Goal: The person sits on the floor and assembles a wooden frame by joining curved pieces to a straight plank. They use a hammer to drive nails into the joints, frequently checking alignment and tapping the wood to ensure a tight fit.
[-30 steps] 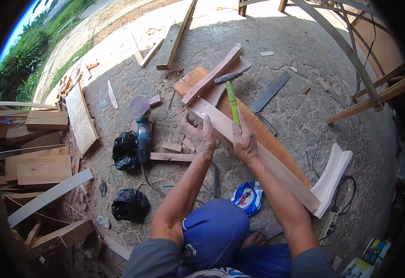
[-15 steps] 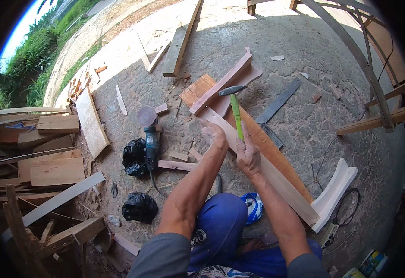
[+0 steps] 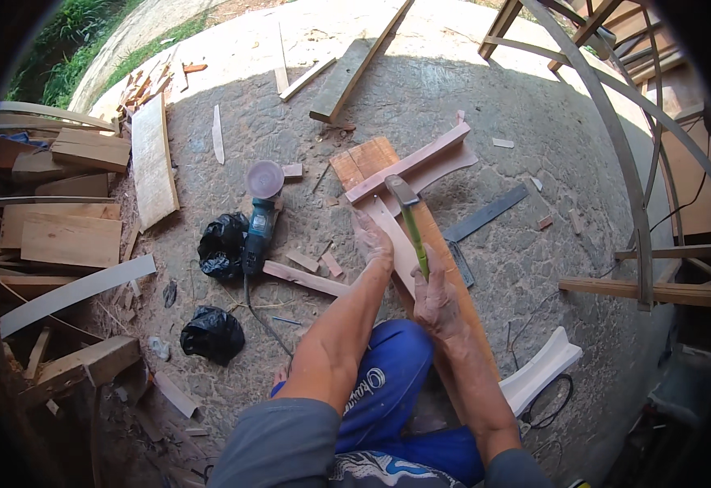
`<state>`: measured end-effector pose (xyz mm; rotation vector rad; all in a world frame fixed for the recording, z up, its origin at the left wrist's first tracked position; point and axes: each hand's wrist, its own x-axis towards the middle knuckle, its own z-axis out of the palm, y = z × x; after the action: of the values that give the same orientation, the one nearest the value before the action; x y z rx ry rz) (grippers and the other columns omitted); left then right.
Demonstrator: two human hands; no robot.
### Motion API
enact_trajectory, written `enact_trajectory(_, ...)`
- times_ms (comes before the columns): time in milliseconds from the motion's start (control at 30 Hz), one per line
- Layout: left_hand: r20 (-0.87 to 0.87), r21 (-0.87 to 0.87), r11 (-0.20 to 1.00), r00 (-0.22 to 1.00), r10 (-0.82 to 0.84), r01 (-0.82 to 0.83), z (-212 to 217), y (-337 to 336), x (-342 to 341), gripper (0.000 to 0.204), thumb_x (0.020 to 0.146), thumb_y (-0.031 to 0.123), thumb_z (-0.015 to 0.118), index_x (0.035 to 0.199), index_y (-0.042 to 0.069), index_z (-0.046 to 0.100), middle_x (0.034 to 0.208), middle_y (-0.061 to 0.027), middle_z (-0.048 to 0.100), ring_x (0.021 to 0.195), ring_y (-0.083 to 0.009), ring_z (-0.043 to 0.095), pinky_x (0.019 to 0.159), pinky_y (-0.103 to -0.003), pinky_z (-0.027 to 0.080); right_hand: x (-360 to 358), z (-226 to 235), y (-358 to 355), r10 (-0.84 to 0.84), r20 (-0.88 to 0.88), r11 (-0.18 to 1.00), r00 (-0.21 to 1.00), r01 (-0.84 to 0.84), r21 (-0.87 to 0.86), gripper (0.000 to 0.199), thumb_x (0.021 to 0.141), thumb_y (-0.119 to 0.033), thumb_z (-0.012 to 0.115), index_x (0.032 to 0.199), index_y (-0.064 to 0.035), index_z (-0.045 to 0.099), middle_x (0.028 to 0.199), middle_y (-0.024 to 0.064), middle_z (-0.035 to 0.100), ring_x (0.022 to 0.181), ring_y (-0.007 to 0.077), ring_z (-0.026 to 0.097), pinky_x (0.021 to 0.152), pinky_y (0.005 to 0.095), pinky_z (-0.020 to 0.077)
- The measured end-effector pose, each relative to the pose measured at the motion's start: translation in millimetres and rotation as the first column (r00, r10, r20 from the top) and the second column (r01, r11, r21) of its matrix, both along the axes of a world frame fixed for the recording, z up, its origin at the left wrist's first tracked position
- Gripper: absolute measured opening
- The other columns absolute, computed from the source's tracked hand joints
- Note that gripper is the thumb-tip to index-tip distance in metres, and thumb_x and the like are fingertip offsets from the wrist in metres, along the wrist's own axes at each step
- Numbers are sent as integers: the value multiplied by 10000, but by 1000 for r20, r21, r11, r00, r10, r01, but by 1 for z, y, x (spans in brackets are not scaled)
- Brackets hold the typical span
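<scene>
My right hand grips a hammer by its green handle. The metal head hangs over a long pale wooden board, close to where it meets a pinkish crosspiece. My left hand is closed on the board's left edge just below that joint, with some fingers hidden. A small bright spot, perhaps a nail head, shows near the joint; it is too small to be sure. Beneath lies a wide orange-brown plank. A curved pale wooden piece stands at the board's near right end.
To the left lie an angle grinder, black plastic bags and wood offcuts. Stacked timber fills the far left. A dark flat metal bar lies right of the plank. Curved wooden frames stand at the right.
The hammer head has tilted and come nearer the joint, a little lower in the picture. My left hand keeps its hold on the board. The whole view has shifted somewhat.
</scene>
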<state>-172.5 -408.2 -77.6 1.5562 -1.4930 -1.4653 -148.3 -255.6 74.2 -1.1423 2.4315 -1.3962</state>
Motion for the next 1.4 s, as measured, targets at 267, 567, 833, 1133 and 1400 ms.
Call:
enact_trajectory(267, -88, -50, 999, 996, 8, -12, 2, -4, 3, 623, 1074, 422, 325, 1474, -46, 418, 1470, -304, 472, 1377, -465, 420, 1142, -440, 337, -13, 34, -8, 81, -73, 982, 994, -67, 177, 579, 1017, -82, 479, 1572, -75, 316, 1149, 300, 657, 803, 430, 692, 685, 443, 546)
enact_trajectory(567, -74, -69, 998, 997, 6, -11, 11, 3, -3, 619, 1081, 441, 308, 1399, -65, 473, 1372, -330, 534, 1292, -483, 480, 1075, -455, 370, -21, 20, -18, 139, -129, 961, 982, -102, 259, 651, 979, -83, 488, 1591, -95, 264, 751, 188, 605, 643, 372, 622, 600, 457, 540)
enact_trajectory(833, -63, -69, 998, 998, -11, 6, 11, 11, -5, 619, 1085, 438, 301, 1424, -56, 452, 1395, -320, 526, 1308, -470, 476, 1101, -438, 356, -22, 1, -11, 112, -149, 940, 983, -56, 337, 599, 1003, -154, 485, 1571, -92, 306, 695, 194, 589, 590, 401, 602, 558, 496, 517)
enact_trajectory(1133, -49, -172, 985, 999, 19, -27, 14, -2, 1, 637, 1084, 457, 306, 1447, -50, 435, 1411, -326, 508, 1318, -472, 471, 1106, -435, 363, -8, 28, -16, 46, -233, 942, 971, -120, -314, 508, 1050, -143, 466, 1547, -88, 377, 730, 180, 600, 530, 299, 586, 506, 415, 466)
enact_trajectory(1400, -65, -47, 999, 998, 23, -26, 14, -5, 8, 634, 1080, 473, 294, 1487, 4, 421, 1438, -286, 512, 1324, -463, 479, 1101, -449, 379, -15, 62, -26, -47, -291, 979, 956, -13, -202, 533, 1045, -131, 453, 1566, -121, 343, 639, 133, 558, 533, 276, 583, 503, 411, 470)
